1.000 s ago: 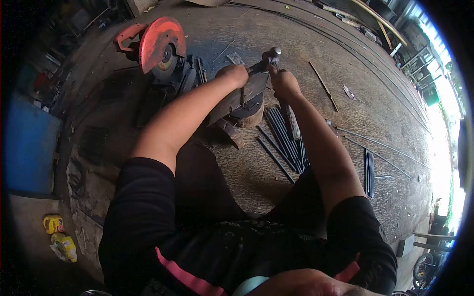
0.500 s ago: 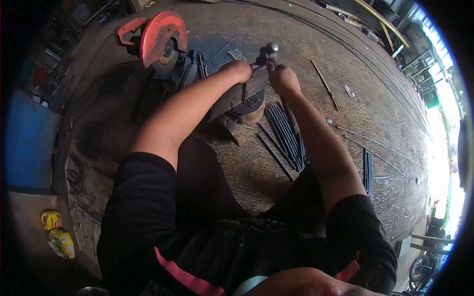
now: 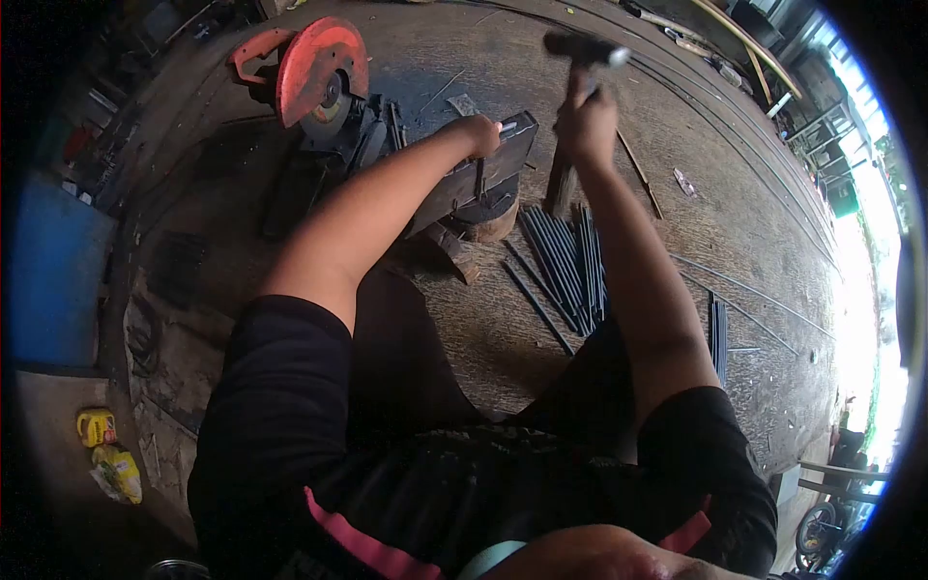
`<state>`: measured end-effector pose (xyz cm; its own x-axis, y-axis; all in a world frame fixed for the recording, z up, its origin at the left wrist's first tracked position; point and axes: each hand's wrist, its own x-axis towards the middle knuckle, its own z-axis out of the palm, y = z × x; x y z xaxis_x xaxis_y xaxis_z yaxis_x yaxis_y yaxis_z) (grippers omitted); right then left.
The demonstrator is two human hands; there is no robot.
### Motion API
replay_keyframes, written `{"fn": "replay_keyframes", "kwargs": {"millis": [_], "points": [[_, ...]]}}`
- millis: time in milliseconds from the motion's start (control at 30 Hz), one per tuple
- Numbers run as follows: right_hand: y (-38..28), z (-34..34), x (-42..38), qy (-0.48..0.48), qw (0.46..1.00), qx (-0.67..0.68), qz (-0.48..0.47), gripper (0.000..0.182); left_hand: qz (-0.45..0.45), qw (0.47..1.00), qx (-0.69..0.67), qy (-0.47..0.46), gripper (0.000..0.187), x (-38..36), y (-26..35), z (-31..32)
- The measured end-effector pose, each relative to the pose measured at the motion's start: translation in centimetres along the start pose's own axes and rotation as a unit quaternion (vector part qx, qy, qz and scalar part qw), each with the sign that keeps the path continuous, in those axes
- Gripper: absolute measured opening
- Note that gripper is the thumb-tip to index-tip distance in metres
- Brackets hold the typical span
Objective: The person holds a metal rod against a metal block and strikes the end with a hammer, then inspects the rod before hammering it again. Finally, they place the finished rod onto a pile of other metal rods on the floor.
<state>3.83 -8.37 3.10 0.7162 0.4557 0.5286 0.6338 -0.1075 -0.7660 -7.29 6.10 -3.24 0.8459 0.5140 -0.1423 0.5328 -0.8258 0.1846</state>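
In the head view my right hand [image 3: 587, 128] is closed round a hammer [image 3: 601, 52], its head raised above the fist and its handle pointing down. My left hand [image 3: 478, 136] is closed on a short metal rod [image 3: 508, 128], whose bright end sticks out past the fingers. The rod lies at the top of a dark steel plate [image 3: 503, 168], which slants over a round wooden block [image 3: 491, 228]. The hammer is apart from the rod, up and to the right of it. My left fingers are partly hidden.
A red cut-off saw [image 3: 319, 75] stands at the left. Several dark metal rods [image 3: 553, 266] lie on the floor near my right knee, with another bundle [image 3: 717, 340] farther right. A long thin stick [image 3: 640, 172] and long rods lie on the right.
My right hand has lifted the hammer up and to the right, away from the plate. My left hand stays nearly in place, and the rod end now shows.
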Motion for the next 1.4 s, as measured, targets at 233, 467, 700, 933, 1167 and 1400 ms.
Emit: {"fn": "replay_keyframes", "kwargs": {"millis": [233, 467, 700, 933, 1167, 1400], "points": [[2.1, -0.9, -0.8, -0.267, 0.937, -0.076, 0.213, 0.072, -0.023, 0.999, -0.039, -0.012, 0.053, -1.6, 0.0, -1.4], [-6.4, -4.1, 1.8, -0.07, 0.981, 0.16, 0.081, 0.068, -0.105, 0.983, -0.149, -0.028, 0.065, -2.2, 0.9, -2.1], [2.6, 0.2, -3.9, -0.247, 0.946, -0.098, 0.184, 0.064, -0.155, 0.971, -0.169, -0.075, 0.048, -0.9, -1.0, -1.6], [-2.2, -2.8, -0.1, -0.22, 0.957, 0.043, 0.184, 0.054, -0.149, 0.964, -0.184, -0.12, 0.06, -2.4, -2.0, -3.0], [-1.5, -2.0, 0.7, -0.207, 0.951, 0.104, 0.207, 0.063, -0.061, 0.99, -0.115, 0.06, 0.053, -1.8, -0.7, -0.7], [0.8, -0.8, -1.7, -0.296, 0.929, -0.079, 0.206, 0.065, -0.037, 0.995, -0.086, 0.037, 0.042, -2.8, 0.3, -0.6]]}}
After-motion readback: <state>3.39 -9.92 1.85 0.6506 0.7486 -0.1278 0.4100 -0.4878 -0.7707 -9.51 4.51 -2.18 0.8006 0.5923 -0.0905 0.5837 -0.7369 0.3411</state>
